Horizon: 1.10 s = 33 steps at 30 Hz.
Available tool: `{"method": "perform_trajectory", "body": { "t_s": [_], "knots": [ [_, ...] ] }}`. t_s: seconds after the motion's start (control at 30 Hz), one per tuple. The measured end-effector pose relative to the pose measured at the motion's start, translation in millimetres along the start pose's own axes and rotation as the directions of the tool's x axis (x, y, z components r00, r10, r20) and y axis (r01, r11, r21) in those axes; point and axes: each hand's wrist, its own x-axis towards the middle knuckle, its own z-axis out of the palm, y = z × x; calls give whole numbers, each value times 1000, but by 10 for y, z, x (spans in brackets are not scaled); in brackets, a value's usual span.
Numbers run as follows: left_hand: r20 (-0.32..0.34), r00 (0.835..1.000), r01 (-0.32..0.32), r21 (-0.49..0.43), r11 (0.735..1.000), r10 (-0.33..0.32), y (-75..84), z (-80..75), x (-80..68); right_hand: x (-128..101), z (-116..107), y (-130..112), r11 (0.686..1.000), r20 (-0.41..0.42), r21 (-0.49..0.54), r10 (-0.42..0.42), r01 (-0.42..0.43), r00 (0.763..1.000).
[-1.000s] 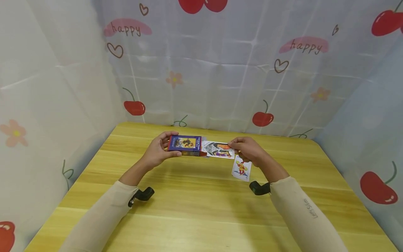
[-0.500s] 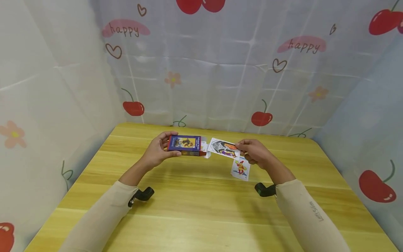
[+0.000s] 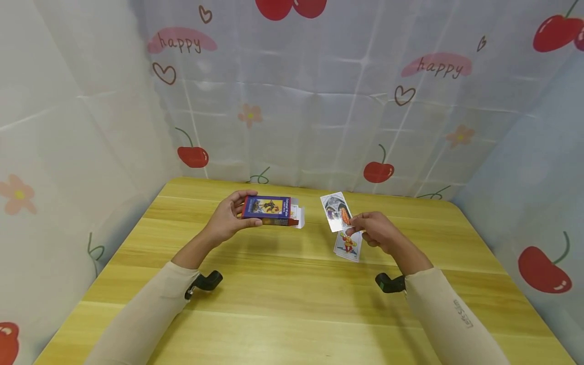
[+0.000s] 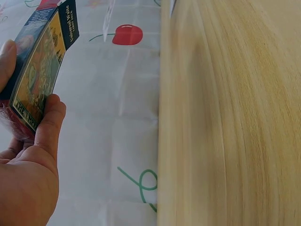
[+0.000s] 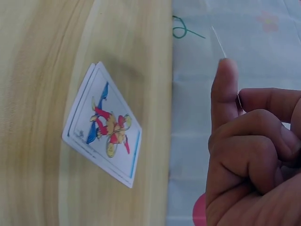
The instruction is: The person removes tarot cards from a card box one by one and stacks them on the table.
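Head view: my left fingers [image 3: 244,194] are gripping a blue card box [image 3: 266,208] above the worktop [image 3: 237,314], its opened flap end pointing towards my right fingers [image 3: 360,220], which are pinching a picture card [image 3: 336,210] by its edge; I am holding that card in the air, while some stacked cards [image 3: 349,248] are lying on the worktop just beside, apart from it

a table of light yellow wood [image 3: 274,324] fills the lower half of the head frame. behind it hangs a whitish, creased sheet [image 3: 315,142]. on this sheet are printed a pink patch with the brown word "happy" [image 3: 182,40] at the upper left, a pair of round red cherries [image 3: 285,6] at the top centre, and a pale orange flower with yellow middle [image 3: 461,136] at the right.
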Motion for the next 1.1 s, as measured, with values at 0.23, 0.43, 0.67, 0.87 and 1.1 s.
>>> {"method": "perform_trajectory", "body": {
  "t_s": [0.23,0.43,0.67,0.87,1.1],
  "knots": [
    [-1,1000,-5,1,1000,5,-12,-4,4,-16,-1,108,1000,7,-1,21,-21,1000],
    [0,1000,-15,-10,1000,15,-15,-11,7,-21,2,194,998,-1,-23,64,-64,998],
    [2,1000,-14,-3,1000,14,-6,-13,4,19,6,329,993,1,-17,116,-116,993],
    [-5,1000,-4,0,1000,4,-9,-7,4,43,25,395,991,-4,-1,135,-135,991],
    [-4,1000,-6,-4,1000,6,-11,-6,8,52,50,435,985,-33,-84,151,-154,988]
  ]
}}
